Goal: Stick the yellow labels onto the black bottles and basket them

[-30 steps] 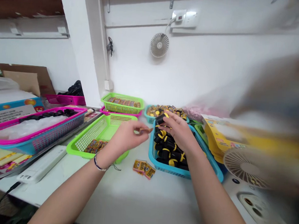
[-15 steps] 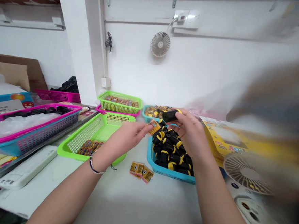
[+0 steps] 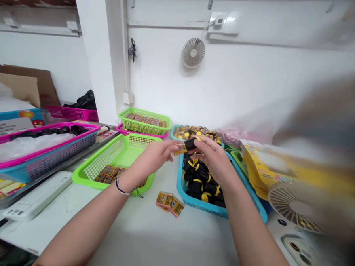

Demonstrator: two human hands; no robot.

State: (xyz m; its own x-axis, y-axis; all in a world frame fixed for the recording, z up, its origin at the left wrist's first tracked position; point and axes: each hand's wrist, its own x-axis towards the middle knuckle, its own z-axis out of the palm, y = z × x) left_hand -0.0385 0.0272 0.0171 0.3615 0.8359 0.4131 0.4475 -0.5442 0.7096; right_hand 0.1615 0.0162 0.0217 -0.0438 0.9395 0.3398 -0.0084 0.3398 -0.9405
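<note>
Between finger and thumb my left hand (image 3: 158, 152) pinches a small yellow printed label (image 3: 180, 148). My right hand (image 3: 214, 158) is closed on a black cylinder with a yellow end (image 3: 190, 144). Label and cylinder meet in front of me; whether the label sticks to it I cannot tell. Below my right hand stands a blue basket (image 3: 203, 205) of similar black and yellow cylinders (image 3: 197, 186). A few loose yellow labels (image 3: 170, 203) lie on the table. Left of them, a green basket (image 3: 85, 177) holds several labelled cylinders (image 3: 110, 173), partly behind my left wrist.
Behind are a smaller green basket (image 3: 144, 127) of labelled pieces and another blue basket (image 3: 173, 132) of yellow and black pieces. To the right stand a yellow printed package (image 3: 263, 167) and a fan (image 3: 297, 206). A white power bank or strip (image 3: 39, 196) lies left.
My hands have come together, bringing the label against the black cylinder. The cylinder has moved down and left, and the view has shifted slightly.
</note>
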